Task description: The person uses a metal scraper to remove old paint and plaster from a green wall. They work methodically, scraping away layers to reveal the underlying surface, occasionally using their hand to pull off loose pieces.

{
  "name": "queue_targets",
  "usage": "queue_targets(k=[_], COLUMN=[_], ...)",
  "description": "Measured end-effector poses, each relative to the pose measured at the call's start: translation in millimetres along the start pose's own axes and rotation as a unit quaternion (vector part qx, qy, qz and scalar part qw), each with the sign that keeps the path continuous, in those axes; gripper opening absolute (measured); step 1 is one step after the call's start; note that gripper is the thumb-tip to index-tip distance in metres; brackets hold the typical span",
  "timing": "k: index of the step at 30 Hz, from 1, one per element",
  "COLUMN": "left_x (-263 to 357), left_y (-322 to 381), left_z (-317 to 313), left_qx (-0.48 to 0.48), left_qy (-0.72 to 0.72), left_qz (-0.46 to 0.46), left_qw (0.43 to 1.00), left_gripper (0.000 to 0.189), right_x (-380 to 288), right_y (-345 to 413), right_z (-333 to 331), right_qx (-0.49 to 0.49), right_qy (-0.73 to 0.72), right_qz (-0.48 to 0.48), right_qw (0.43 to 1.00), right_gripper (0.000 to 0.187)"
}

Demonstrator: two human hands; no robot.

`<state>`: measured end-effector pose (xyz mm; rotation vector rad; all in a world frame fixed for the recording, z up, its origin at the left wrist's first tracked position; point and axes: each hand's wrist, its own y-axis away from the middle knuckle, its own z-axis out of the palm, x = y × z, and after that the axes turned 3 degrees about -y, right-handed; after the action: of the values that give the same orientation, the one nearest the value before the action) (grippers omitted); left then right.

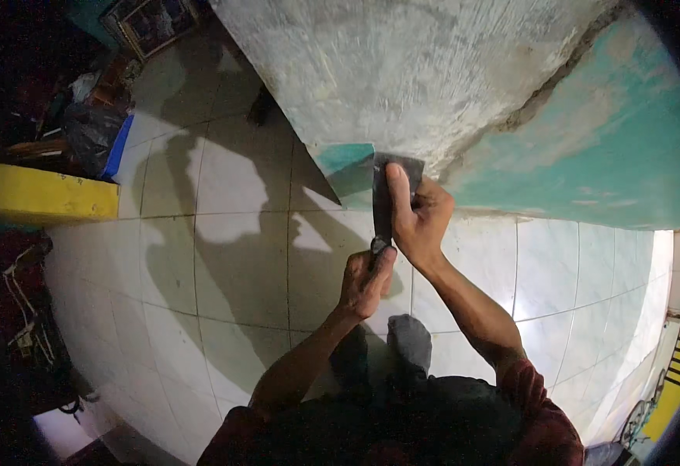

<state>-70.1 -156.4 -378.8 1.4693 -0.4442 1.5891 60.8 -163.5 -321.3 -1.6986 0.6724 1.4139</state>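
My left hand [368, 282] is closed around the handle end of a dark, flat-bladed hand tool [382, 201], which looks like a scraper. Higher up, my right hand [424, 218] grips the same tool, its thumb laid flat along the blade. The wide end of the blade rests against the wall, where bare grey plaster [386, 76] meets a small patch of teal paint [343, 166]. More teal paint [584, 157] covers the wall to the right, and a rough crack [541, 93] runs between it and the grey area. My fingers partly hide the blade.
White floor tiles [241, 268] lie below, crossed by my shadow. To the left are a yellow block [55, 192], a black plastic bag [92, 137] and a picture frame [153, 23]. A bicycle wheel [634, 422] shows at far right.
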Motion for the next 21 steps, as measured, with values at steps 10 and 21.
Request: queue_targets(k=[10,21], left_x=[-12.7,0.8], left_y=[-1.3,1.7], left_z=[1.8,0.4], left_qx=[0.004,0.002], left_qy=[-0.005,-0.007], left_qz=[-0.010,-0.002], left_qw=[1.000,1.000], left_gripper=[0.045,0.046], right_x=[-3.1,-1.2], right_y=[-3.8,-0.4], right_z=[-0.4,4.3], right_qx=[-0.014,0.005], right_qy=[-0.008,0.004], right_qz=[0.006,0.015], right_qw=[1.000,1.000], right_gripper=[0.028,0.031])
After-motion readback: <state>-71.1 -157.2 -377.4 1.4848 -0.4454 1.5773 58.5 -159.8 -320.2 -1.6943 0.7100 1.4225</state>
